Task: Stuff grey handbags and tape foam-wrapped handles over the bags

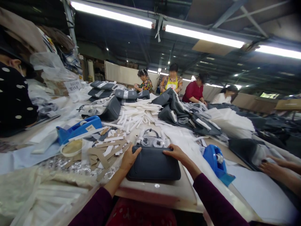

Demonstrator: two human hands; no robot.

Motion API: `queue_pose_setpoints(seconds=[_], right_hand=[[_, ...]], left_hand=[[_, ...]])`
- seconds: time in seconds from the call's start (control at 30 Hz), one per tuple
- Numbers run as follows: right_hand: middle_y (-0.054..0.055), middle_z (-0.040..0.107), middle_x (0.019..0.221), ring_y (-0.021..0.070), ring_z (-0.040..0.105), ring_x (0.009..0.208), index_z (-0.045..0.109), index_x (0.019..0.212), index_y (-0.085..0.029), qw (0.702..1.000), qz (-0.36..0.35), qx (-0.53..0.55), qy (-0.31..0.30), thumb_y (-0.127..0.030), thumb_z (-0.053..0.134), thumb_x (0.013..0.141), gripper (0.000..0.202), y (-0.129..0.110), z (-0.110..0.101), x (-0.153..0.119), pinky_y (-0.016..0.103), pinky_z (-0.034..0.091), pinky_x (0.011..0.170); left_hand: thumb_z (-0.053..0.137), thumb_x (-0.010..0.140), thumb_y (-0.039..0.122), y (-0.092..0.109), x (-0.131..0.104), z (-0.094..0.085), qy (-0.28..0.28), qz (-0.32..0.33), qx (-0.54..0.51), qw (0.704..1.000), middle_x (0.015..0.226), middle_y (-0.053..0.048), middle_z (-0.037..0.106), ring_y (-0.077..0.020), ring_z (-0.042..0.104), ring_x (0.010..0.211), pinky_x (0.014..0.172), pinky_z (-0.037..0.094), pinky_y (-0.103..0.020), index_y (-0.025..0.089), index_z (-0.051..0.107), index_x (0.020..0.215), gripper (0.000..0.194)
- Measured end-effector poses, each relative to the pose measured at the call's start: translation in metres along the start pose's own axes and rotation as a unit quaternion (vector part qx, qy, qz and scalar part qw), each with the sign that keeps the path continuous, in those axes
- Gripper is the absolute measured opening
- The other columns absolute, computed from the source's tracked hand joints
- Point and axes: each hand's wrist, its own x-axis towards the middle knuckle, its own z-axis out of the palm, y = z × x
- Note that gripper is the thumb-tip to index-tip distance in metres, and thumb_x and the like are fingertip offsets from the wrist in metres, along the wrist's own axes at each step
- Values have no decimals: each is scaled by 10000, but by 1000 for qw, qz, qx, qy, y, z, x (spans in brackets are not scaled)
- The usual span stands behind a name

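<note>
A dark handbag [154, 164] rests at the table's front edge, directly before me. My left hand [129, 157] grips its upper left corner, thumb on the near face and fingers behind. At the upper right corner, my right hand [176, 153] holds it the same way. Behind the bag's top edge lie its handles [152, 141], partly covered in clear wrapping. Cardboard strips [108, 149] are heaped left of the bag, close to my left hand.
Blue tape dispensers stand left [81, 128] and right [216, 163]. White rolled strips [138, 114] and stacked dark bags [103, 89] fill the table's middle. Another person's hands [272, 166] work on a dark bag at right. Several people stand across the table; one sits at left.
</note>
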Motion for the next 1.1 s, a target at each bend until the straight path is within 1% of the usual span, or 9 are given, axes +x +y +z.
queue_pose_setpoints(seconds=[0.13,0.23,0.33,0.4,0.6,0.77,0.9,1.0,1.1], right_hand=[[34,655,846,206,615,809,592,966,-174,999,11,39,12,-541,684,682,473,6,7,-10,278,436,680],[68,664,966,244,621,911,574,1072,-199,993,37,46,98,-585,658,695,545,12,21,-20,326,444,775],[80,669,979,273,615,952,595,1024,-226,978,46,40,198,-623,584,745,485,16,37,-27,363,423,833],[75,674,937,279,623,921,596,1003,-238,971,44,46,229,-642,551,763,472,18,45,-28,367,421,818],[53,662,827,277,631,860,581,955,-245,968,46,27,247,-666,501,798,456,22,52,-23,342,413,753],[97,656,948,276,612,870,554,1104,-203,962,51,-82,255,-567,427,904,435,14,54,-31,349,402,734],[190,558,1199,336,500,1079,553,1228,-165,911,-83,-254,315,-280,443,941,329,-6,56,-39,458,361,889],[143,556,1172,282,493,1046,550,1281,-234,891,-266,-278,241,-163,441,925,379,-18,61,-40,420,396,895],[107,570,1046,240,513,967,572,1270,-244,892,-329,-251,180,-170,437,936,368,-21,68,-38,365,445,851]], left_hand=[[525,854,476,-1,1,0,2,3,8,1000,965,-143,678,-308,624,1026,881,467,-392,123,583,1019,394],[524,856,487,-3,1,1,-3,10,19,1000,934,-118,681,-297,627,1012,868,468,-381,149,592,986,369],[520,858,509,-3,1,1,-5,16,36,999,918,-101,679,-282,629,992,851,466,-362,164,590,966,368],[515,860,520,-2,1,2,-6,17,50,999,898,-94,676,-274,633,964,833,465,-352,168,587,953,372],[492,873,516,5,4,3,-10,20,83,996,804,-61,654,-239,636,829,768,461,-325,184,556,872,338],[481,878,511,10,5,3,-12,29,94,995,841,-75,652,-257,639,870,793,460,-339,190,535,872,326],[457,900,487,12,6,4,-25,37,124,991,895,-99,658,-280,641,924,829,461,-366,181,532,936,317],[442,917,479,11,7,3,-33,38,154,987,890,-92,660,-274,647,920,823,469,-358,183,530,960,312],[427,932,479,16,2,1,-33,43,202,978,877,-88,655,-272,642,893,799,482,-361,173,537,993,330]])
